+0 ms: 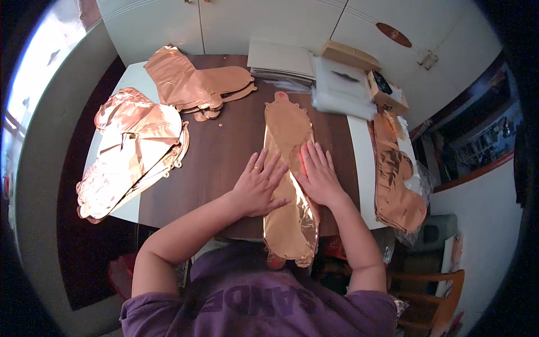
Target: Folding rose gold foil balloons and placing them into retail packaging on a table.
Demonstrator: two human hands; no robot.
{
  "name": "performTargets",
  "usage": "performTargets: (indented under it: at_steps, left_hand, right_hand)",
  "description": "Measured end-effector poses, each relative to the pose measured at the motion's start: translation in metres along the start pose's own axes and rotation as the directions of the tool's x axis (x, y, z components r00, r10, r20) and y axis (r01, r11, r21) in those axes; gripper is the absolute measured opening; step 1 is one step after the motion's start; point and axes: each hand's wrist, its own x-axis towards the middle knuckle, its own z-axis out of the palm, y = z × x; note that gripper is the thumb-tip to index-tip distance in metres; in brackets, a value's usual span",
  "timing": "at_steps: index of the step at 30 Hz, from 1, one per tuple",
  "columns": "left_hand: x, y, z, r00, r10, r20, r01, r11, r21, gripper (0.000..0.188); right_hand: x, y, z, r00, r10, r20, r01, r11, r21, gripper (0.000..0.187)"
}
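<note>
A flat, uninflated rose-gold foil balloon [281,126] lies lengthwise in front of me, its lower end hanging past the table's near edge. Small tabs stick out along its rim, and a red mark shows on the tab at the far end. My left hand [261,185] rests on its left side, fingers spread, a ring on one finger. Flat on the right edge lies my right hand [319,174], fingers stretched out. Something reddish shows beside its index finger; I cannot make out what it is.
Shiny foil balloons [132,146] are piled at the left, with another stack [196,84] behind them. More folded foil [393,180] lies on the right. Along the back stand a stack of cards [281,59], clear plastic bags [342,87] and a cardboard box [387,92]. A wooden chair [443,292] stands lower right.
</note>
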Motion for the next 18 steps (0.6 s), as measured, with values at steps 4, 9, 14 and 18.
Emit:
performTargets:
  at_steps: [4,9,14,18]
  left_hand:
    - [0.0,-0.004,0.004,0.999,0.025,-0.021,-0.025,1.0,-0.015,0.083]
    - [0.001,-0.003,0.003,1.0,0.016,-0.025,-0.016,1.0,0.023,0.084]
    - [0.001,-0.002,0.004,0.998,-0.01,-0.065,0.006,0.998,-0.057,0.083]
    - [0.001,0.0,0.004,0.999,-0.015,-0.04,0.014,1.0,-0.016,0.082]
  right_hand:
    - [0.016,0.001,-0.006,0.997,-0.037,-0.071,0.035,0.999,-0.024,0.061]
    - [0.088,-0.011,-0.015,0.915,-0.291,-0.278,0.302,0.953,-0.003,0.033]
    - [0.136,-0.017,-0.014,0.951,-0.296,-0.094,0.281,0.948,-0.147,0.036]
    - [0.147,-0.001,0.004,0.939,-0.314,-0.143,0.282,0.937,-0.204,0.029]
